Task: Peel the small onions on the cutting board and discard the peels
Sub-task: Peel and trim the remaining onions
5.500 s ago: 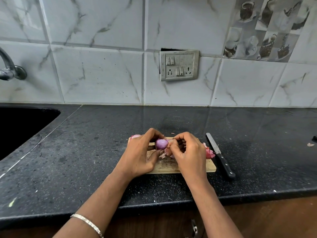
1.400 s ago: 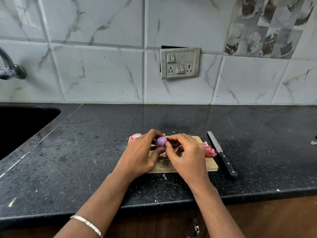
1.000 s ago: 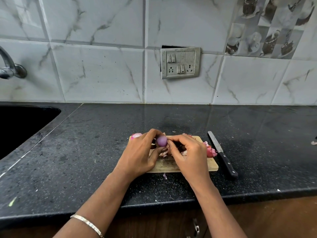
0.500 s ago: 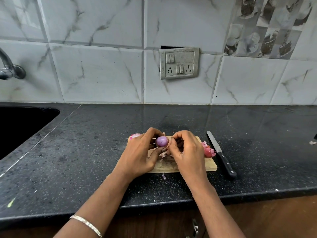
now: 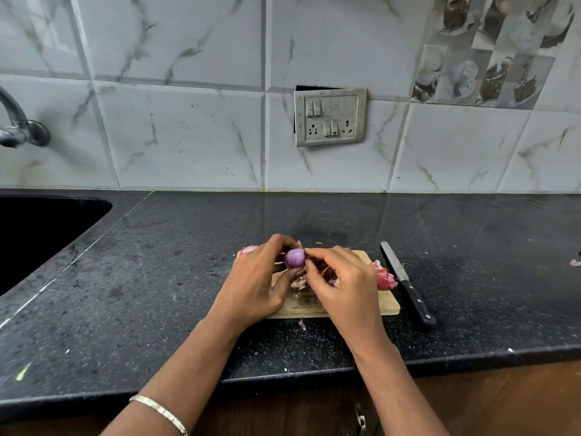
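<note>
A small purple onion (image 5: pixel 294 258) is held above the wooden cutting board (image 5: pixel 388 305) between the thumb and fingers of my left hand (image 5: pixel 256 284). My right hand (image 5: pixel 344 283) is beside it, its thumb and forefinger pinched at the onion's right edge on a thin bit of skin. Loose pale peels (image 5: pixel 298 284) lie on the board under my hands. A pile of pink-red peels (image 5: pixel 384 276) sits at the board's right edge. Another pink onion piece (image 5: pixel 248 249) shows at the board's far left corner, partly hidden by my left hand.
A black-handled knife (image 5: pixel 405 283) lies on the black counter (image 5: pixel 157 278) just right of the board. One peel scrap (image 5: pixel 302 324) lies in front of the board. A dark sink (image 5: pixel 34 234) and tap (image 5: pixel 19 127) are at the left. The tiled wall carries a switch plate (image 5: pixel 330 117).
My right hand's fingers have opened from a curl and now reach to the onion's right edge. The left hand keeps the onion in nearly the same spot.
</note>
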Available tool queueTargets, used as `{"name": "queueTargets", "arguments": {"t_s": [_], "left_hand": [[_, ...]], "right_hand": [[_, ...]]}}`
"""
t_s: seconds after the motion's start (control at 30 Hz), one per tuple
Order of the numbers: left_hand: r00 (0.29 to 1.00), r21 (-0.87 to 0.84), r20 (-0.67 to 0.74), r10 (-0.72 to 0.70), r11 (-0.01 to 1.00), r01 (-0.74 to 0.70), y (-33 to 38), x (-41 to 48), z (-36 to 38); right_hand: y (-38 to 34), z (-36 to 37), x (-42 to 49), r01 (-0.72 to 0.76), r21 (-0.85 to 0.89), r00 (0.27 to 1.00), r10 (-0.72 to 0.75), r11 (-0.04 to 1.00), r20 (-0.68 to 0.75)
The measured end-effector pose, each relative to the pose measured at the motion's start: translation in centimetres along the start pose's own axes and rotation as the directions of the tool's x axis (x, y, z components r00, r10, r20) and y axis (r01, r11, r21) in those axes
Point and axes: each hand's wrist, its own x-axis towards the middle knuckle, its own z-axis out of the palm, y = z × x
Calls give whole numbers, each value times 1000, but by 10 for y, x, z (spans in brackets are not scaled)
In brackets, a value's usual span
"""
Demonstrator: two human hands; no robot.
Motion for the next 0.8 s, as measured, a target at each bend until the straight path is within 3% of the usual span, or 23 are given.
{"name": "queueTargets", "arguments": {"t_s": [0.33,0.47,0.8], "left_hand": [[1000,7,9,24,1000,-24,3,0,-2],[1000,2,8,30,1000,-30,4,0,-3],[999,-64,18,32,997,-31,6,1,-2]], "right_hand": [[4,2,-1,26,-32,1000,-26,999,0],[5,6,-1,45,-130,999,-46,990,-8],[6,10,0,-100,-114,995,101,988,5]]}}
